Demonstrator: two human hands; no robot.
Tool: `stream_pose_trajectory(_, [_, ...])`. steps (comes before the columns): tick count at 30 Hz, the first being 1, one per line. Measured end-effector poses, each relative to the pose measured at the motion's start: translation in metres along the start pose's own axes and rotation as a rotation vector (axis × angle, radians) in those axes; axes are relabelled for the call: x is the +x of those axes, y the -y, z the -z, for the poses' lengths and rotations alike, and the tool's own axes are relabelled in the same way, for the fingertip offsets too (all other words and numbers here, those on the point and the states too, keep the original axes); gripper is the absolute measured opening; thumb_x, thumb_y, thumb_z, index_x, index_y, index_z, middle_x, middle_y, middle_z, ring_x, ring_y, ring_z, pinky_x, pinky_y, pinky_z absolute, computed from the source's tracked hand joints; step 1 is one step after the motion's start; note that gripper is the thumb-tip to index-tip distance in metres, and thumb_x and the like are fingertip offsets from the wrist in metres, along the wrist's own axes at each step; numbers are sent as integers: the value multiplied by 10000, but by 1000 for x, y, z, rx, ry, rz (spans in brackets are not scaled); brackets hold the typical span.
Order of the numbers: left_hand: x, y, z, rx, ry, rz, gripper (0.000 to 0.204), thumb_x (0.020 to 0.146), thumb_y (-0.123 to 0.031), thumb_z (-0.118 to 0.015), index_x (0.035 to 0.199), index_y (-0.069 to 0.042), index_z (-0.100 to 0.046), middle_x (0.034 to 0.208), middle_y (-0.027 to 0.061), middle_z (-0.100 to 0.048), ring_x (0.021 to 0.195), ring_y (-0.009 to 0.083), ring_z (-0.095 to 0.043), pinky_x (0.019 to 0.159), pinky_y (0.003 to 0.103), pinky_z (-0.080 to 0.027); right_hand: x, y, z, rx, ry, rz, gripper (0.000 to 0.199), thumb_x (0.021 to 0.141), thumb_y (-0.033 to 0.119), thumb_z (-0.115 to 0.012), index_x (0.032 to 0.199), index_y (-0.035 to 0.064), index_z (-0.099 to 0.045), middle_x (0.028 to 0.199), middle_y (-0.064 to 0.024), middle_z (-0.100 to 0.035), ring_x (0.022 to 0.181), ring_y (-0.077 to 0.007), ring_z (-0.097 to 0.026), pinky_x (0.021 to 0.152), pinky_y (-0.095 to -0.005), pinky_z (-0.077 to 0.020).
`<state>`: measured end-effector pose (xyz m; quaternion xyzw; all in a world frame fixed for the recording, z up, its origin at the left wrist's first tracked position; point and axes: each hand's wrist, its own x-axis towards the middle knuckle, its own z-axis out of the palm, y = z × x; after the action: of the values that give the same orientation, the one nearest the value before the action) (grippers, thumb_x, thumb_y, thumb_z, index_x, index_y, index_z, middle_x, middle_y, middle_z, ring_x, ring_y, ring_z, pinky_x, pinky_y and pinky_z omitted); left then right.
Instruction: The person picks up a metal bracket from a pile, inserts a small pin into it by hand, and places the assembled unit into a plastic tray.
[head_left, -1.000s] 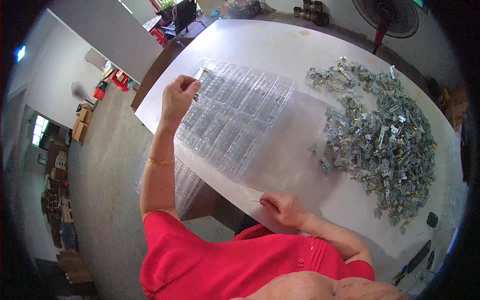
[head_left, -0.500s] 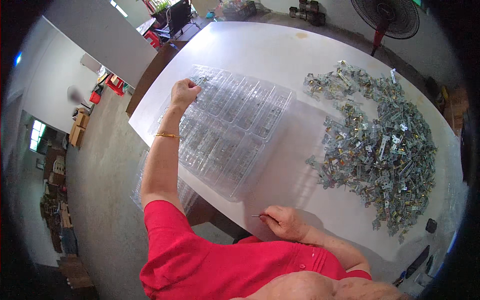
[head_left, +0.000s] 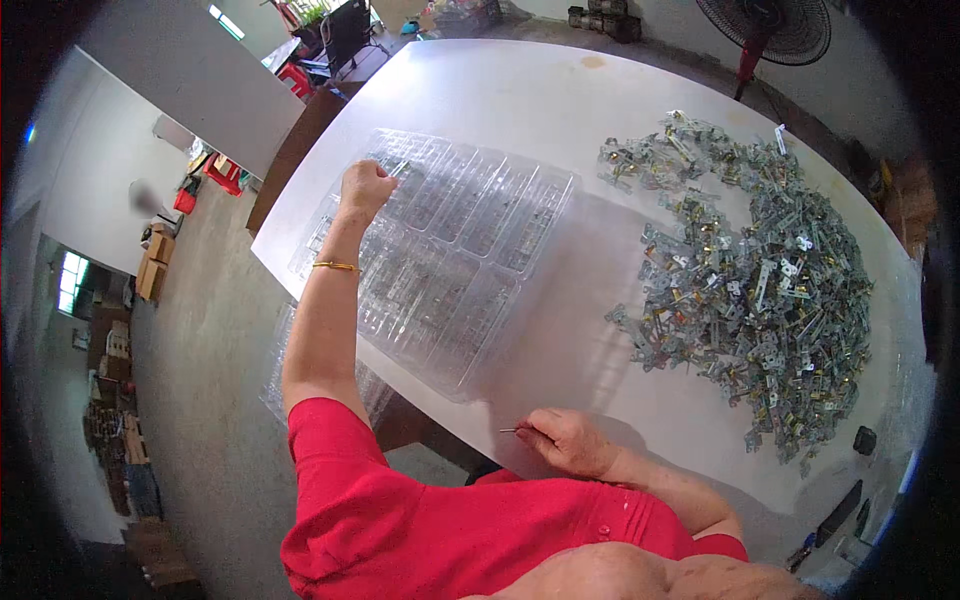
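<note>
A clear plastic tray (head_left: pixel 470 270) with several long compartments lies flat on the white table (head_left: pixel 520 90). My left hand (head_left: pixel 365 188) is closed on the tray's far left part, arm stretched out over it. My right hand (head_left: pixel 565 440) rests at the table's near edge, apart from the tray, and pinches a thin metal piece (head_left: pixel 508 431) that sticks out to the left. A big heap of small silvery metal parts (head_left: pixel 760 280) covers the right side of the table, out of reach of both hands.
More clear trays (head_left: pixel 280 375) are stacked below the table's left edge. A standing fan (head_left: pixel 765 25) is behind the table at top right. Small dark items (head_left: pixel 865 440) lie near the table's right corner. Red stools (head_left: pixel 215 170) and boxes stand on the floor at left.
The tray, held tilted up by both hands a second ago, now lies flat on the table. My right hand has let go of its near edge and drawn back to the table's front.
</note>
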<state>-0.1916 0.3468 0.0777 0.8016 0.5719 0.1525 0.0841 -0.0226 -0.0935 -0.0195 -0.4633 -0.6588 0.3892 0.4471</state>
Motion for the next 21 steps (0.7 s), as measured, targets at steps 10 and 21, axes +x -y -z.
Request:
stream_pose_trajectory(10, [-28, -28, 38, 128, -141, -253, 324, 816, -313, -662, 866, 6, -693, 824, 243, -673, 812, 394, -676, 715, 454, -514, 4, 3, -3, 65, -49, 58, 113, 929, 147, -586, 980, 47, -592, 824, -167, -601, 776, -386, -602, 691, -454, -487])
stream_pose_trajectory(21, [-289, -211, 36, -339, 125, -710, 133, 779, -51, -732, 885, -49, -653, 882, 104, -651, 832, 301, -631, 740, 390, -498, -3, -6, -7, 19, -34, 154, 90, 919, 142, -577, 913, 55, -601, 848, -148, -597, 801, -374, -605, 702, -460, -488])
